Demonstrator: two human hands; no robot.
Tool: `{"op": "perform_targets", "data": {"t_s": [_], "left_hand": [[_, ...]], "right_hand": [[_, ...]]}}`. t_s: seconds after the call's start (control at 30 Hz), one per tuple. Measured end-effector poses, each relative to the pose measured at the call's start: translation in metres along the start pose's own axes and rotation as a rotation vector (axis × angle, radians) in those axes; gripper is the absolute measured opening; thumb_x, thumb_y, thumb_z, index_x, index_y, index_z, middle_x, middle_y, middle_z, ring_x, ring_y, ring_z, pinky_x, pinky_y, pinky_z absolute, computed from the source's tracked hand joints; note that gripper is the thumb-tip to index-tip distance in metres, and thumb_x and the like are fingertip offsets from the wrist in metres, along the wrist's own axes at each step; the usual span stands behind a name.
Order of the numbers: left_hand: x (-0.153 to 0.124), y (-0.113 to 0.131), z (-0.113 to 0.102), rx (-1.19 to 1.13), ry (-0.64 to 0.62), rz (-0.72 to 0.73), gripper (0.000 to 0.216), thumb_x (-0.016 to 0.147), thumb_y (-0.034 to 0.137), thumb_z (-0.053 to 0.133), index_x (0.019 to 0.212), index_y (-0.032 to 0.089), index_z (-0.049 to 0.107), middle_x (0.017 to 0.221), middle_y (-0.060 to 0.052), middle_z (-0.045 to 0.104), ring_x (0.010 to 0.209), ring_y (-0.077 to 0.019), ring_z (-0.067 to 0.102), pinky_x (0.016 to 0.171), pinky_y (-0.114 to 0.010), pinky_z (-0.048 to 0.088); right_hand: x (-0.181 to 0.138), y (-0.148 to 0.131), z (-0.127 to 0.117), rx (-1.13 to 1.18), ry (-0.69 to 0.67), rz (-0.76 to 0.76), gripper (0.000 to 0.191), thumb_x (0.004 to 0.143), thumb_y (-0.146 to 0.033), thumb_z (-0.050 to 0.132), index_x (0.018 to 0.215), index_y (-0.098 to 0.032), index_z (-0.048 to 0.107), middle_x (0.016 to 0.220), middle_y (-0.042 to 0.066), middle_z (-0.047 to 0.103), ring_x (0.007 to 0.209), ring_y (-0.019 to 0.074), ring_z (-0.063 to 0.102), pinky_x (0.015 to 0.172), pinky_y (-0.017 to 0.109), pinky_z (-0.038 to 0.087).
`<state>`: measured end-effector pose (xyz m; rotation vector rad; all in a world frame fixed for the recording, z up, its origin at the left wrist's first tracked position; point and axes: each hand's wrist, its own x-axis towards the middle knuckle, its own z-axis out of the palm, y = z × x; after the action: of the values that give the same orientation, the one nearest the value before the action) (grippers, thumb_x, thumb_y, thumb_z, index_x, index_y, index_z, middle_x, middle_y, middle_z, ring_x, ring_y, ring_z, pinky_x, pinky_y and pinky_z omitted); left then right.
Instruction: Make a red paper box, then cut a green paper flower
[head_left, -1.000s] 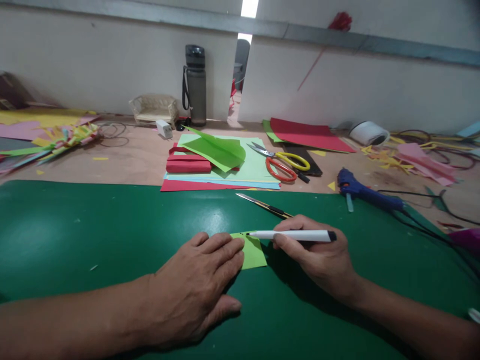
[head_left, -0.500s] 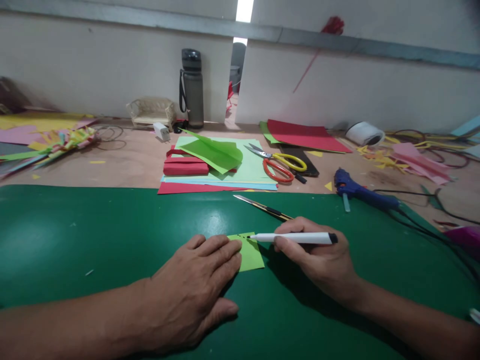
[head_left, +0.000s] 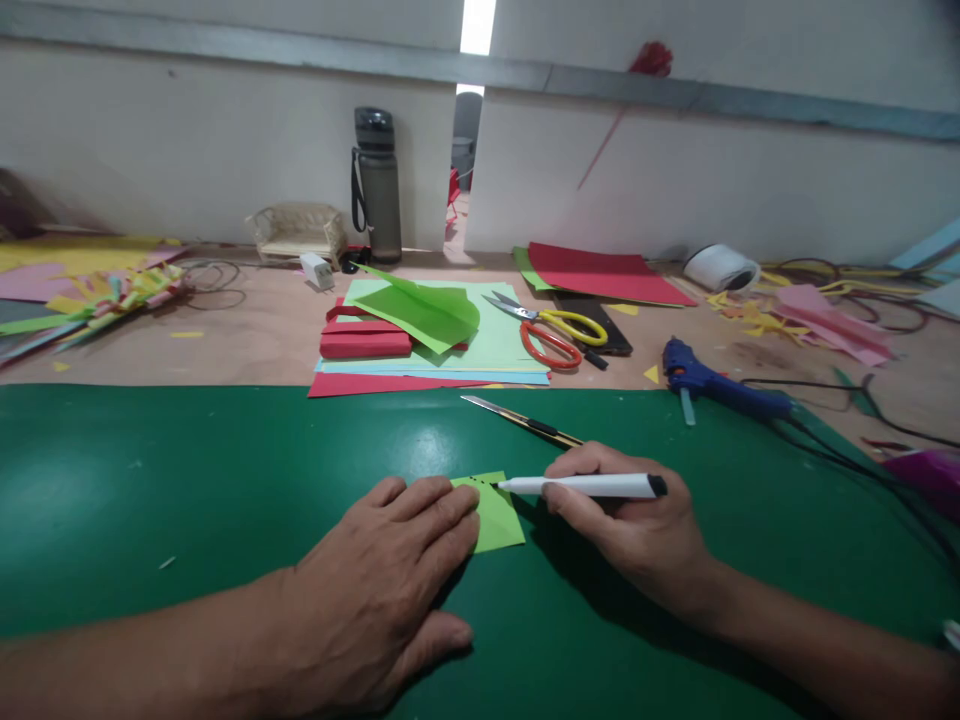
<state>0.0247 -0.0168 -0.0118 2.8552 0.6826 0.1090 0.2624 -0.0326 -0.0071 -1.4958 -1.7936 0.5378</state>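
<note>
My left hand lies flat with fingers stretched out, pressing down a small light green paper piece on the green cutting mat. My right hand is closed round a white pen with a black cap end. The pen's tip touches the top edge of the green piece, where a row of small black marks shows. A utility knife lies on the mat just beyond my right hand.
Behind the mat lie a stack of coloured paper sheets, red-and-yellow scissors, a blue glue gun with its cable, a grey bottle, a tape roll, and paper scraps at both sides.
The whole view has shifted slightly down and left as the head moved. The pen tip has stayed at the top edge of the green piece; both hands keep their hold.
</note>
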Motion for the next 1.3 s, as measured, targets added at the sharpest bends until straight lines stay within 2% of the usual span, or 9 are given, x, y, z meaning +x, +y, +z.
{"op": "perform_targets", "data": {"t_s": [0.57, 0.77, 1.3], "left_hand": [[0.0011, 0.0012, 0.001, 0.008, -0.02, -0.008, 0.056, 0.091, 0.048, 0.041, 0.135, 0.015, 0.039, 0.143, -0.011, 0.042, 0.124, -0.0317, 0.041, 0.094, -0.047, 0.037], [0.0001, -0.0002, 0.0039, 0.014, 0.014, 0.003, 0.057, 0.091, 0.049, 0.041, 0.136, 0.015, 0.037, 0.143, -0.011, 0.043, 0.125, -0.0321, 0.04, 0.094, -0.046, 0.036], [0.0002, 0.0002, 0.0025, 0.032, -0.008, 0.009, 0.055, 0.092, 0.047, 0.04, 0.136, 0.015, 0.038, 0.143, -0.011, 0.043, 0.124, -0.0306, 0.04, 0.093, -0.045, 0.037]], "right_hand": [[-0.0031, -0.0009, -0.0051, 0.015, 0.005, 0.007, 0.016, 0.078, -0.025, 0.057, 0.063, -0.02, 0.061, 0.053, -0.001, 0.058, 0.044, 0.0115, 0.05, 0.041, 0.022, 0.038], [-0.003, -0.0007, -0.0062, 0.03, -0.012, 0.005, 0.017, 0.078, -0.025, 0.056, 0.062, -0.02, 0.06, 0.053, -0.001, 0.058, 0.045, 0.0117, 0.05, 0.043, 0.023, 0.039], [-0.0044, -0.0006, -0.0058, 0.059, -0.019, 0.034, 0.017, 0.076, -0.023, 0.055, 0.06, -0.019, 0.058, 0.049, -0.003, 0.052, 0.042, 0.0092, 0.044, 0.039, 0.021, 0.033]]}}
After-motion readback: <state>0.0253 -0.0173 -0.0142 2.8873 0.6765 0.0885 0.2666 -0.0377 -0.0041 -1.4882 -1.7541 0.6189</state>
